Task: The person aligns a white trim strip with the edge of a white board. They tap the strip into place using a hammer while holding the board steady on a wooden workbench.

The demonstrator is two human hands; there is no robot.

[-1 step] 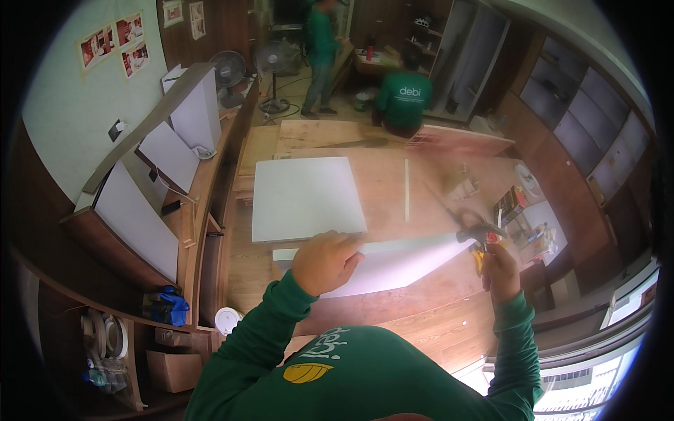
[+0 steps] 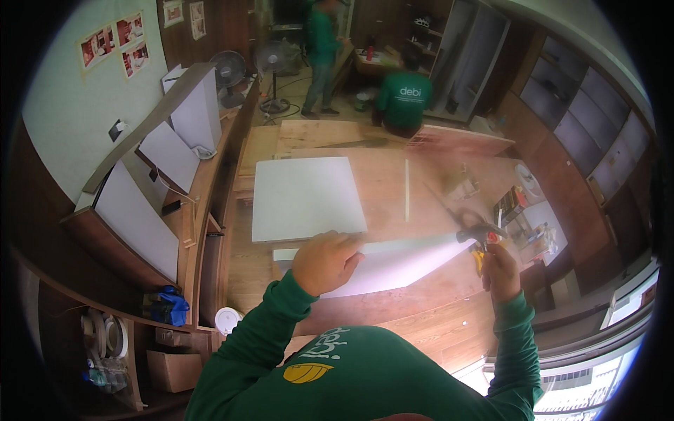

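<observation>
- On the near part of the counter [image 2: 386, 210], the white panel [image 2: 393, 265] stretches between the person's hands, just beside the white board [image 2: 305, 196]; if it slid away from the person, it could scrape that board and mark both.
- The left hand [image 2: 326, 263] lies over the panel's left part. Its underside is hidden, so I cannot tell whether the fingers clamp the edge; if they only press from above, a knock at the other end could make the panel pivot.
- The right hand [image 2: 502, 270], well apart from the left, is wrapped round the hammer [image 2: 480, 230] at the panel's right end. Whether the head touches the panel or hovers is unclear; a glancing blow could chip or dent the white surface.
- Strong glare on the panel's near face could hide its edge and spoil the aim.
- A yellow item [image 2: 478, 259] sits close under the hammer; a low swing might catch it or crowd the knuckles.
</observation>
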